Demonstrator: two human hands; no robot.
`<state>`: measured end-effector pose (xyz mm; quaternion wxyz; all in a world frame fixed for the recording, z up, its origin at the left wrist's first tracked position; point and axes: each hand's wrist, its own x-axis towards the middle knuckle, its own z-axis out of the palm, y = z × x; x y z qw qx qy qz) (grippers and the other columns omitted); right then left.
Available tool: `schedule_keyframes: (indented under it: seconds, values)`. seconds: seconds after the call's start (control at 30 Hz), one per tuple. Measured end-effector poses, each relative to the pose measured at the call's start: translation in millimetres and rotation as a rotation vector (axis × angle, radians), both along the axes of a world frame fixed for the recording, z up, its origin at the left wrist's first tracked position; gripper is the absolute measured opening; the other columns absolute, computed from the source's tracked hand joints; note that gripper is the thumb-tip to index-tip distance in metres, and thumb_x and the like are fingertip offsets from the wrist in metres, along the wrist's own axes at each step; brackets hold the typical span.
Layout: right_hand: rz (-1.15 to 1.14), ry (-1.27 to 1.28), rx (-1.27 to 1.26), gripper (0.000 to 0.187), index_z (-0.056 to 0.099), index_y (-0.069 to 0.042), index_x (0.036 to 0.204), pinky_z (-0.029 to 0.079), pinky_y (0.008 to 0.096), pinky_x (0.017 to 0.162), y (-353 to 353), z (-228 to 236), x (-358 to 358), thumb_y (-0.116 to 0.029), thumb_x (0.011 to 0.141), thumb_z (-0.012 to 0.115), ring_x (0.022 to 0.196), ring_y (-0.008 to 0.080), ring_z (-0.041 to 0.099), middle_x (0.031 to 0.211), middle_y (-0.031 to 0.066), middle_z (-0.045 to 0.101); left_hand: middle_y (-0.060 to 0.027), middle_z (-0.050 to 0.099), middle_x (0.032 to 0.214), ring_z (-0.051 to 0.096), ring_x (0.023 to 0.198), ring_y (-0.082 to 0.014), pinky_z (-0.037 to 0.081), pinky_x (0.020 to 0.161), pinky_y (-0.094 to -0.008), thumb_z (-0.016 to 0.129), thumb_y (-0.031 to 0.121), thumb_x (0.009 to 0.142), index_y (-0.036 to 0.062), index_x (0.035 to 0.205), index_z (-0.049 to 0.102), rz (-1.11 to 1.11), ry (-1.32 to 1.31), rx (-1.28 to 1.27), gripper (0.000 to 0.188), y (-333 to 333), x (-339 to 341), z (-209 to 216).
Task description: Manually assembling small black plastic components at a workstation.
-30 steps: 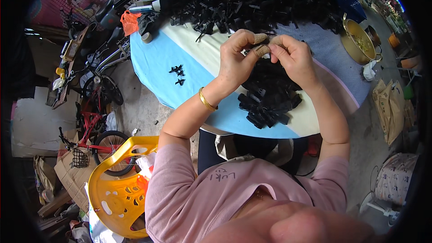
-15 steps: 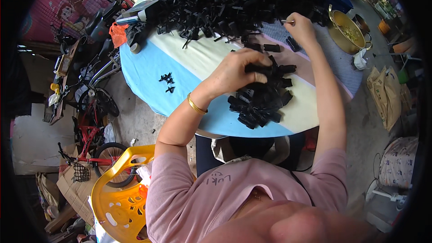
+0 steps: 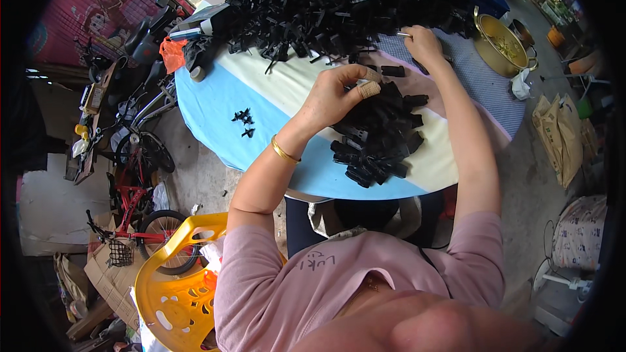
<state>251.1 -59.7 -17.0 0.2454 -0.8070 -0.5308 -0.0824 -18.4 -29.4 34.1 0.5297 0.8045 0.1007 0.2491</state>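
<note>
My left hand (image 3: pixel 338 96), with tan tape round the thumb and a fingertip, hovers at the upper left of a small pile of black plastic parts (image 3: pixel 381 133). Its thumb and forefinger are apart, and I see nothing held between them. Farther off, my right hand (image 3: pixel 424 49) is closed on a thin silver metal tool (image 3: pixel 404 34), whose tip points left toward a large heap of black plastic parts (image 3: pixel 339 6). A single black part (image 3: pixel 393 71) lies between the two hands. The right hand's lower fingers are partly hidden.
The table has a striped cloth (image 3: pixel 215 117). Several small black pieces (image 3: pixel 243 117) lie at its left. A gold pot (image 3: pixel 502 42) stands at the right edge, an orange plastic bag (image 3: pixel 172 54) at the far left. A yellow chair (image 3: pixel 156 287) and a red bicycle (image 3: pixel 134 202) are left.
My left hand has risen off the small pile, its fingers moving slightly left and away. My right hand has shifted a little left and nearer with the metal tool.
</note>
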Motion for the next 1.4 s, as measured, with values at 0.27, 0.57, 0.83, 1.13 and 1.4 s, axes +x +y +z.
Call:
schedule_keyframes:
  seconds: [0.27,0.57,0.83,1.13,1.4]
  values:
    - [-0.082,-0.105,-0.095,0.017,0.064,-0.007,0.088,0.047,0.039,0.077,8,23,-18,-0.01,0.076,0.052,0.085,0.0316,0.059,0.09,0.0141,0.062,-0.0098,0.064,0.09,0.061,0.084,-0.0187,0.046,0.075,-0.0273,0.066,0.008,0.075,-0.0001,0.092,0.061,0.284,-0.029,0.337,0.019,12,0,-5]
    - [-0.187,-0.134,-0.086,0.017,0.064,-0.006,0.086,0.048,0.0397,0.073,24,7,-7,-0.013,0.072,0.06,0.081,0.0318,0.06,0.085,0.0151,0.063,-0.0112,0.064,0.091,0.061,0.084,-0.0228,0.047,0.075,-0.029,0.066,0.007,0.074,0.0006,0.09,0.062,0.314,-0.038,0.327,0.018,14,1,-5]
    - [0.209,0.706,0.011,0.017,0.063,0.001,0.084,0.038,0.018,0.048,-12,69,-54,-0.007,0.069,0.059,0.053,0.006,0.051,0.07,0.005,0.061,-0.0138,0.057,0.105,0.057,0.09,-0.0241,0.046,0.081,-0.0313,0.071,0.004,0.065,0.0034,0.117,0.048,0.377,-0.145,0.42,0.056,21,2,-13]
    - [0.5,1.149,0.053,0.019,0.06,0.0,0.091,0.038,0.0164,0.053,-25,69,-122,-0.008,0.075,0.064,0.066,0.0059,0.054,0.075,0.0032,0.06,-0.0167,0.054,0.107,0.054,0.096,-0.0314,0.045,0.084,-0.0335,0.077,0.003,0.055,0.0006,0.126,0.035,0.368,-0.281,0.306,0.082,17,5,-7]
    - [0.591,1.213,0.095,0.01,0.057,-0.003,0.092,0.028,0.0127,0.044,-42,75,-129,-0.008,0.083,0.056,0.05,-0.0009,0.038,0.069,-0.0028,0.052,-0.0055,0.057,0.096,0.056,0.088,-0.014,0.046,0.083,-0.0281,0.071,0.0,0.068,0.0018,0.126,0.038,0.071,-0.237,-0.072,0.067,22,-2,-5]
